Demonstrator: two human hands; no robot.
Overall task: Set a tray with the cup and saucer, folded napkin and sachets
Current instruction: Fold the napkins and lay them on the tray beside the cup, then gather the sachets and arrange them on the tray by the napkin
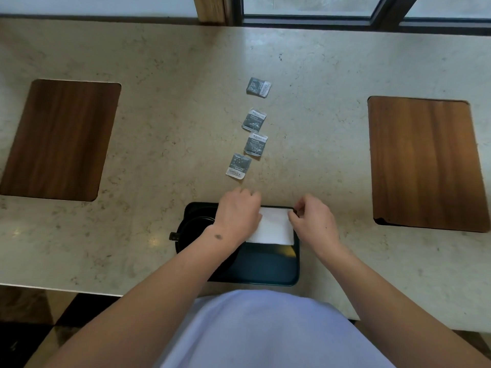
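Observation:
A dark tray (268,266) lies at the near edge of the stone counter. A white folded napkin (275,227) rests on the tray's far right part. My left hand (237,215) presses on the napkin's left edge, and my right hand (312,217) pinches its far right corner. A black cup and saucer (192,227) sit on the tray's left side, partly hidden by my left wrist. Several grey sachets lie in a line on the counter beyond the tray, the nearest one (238,166) just past my left hand and the farthest (258,87) towards the window.
Two wooden boards are set into the counter, one at the left (59,139) and one at the right (425,163). A window frame (305,21) runs along the far edge. My pale shirt fills the bottom of the view.

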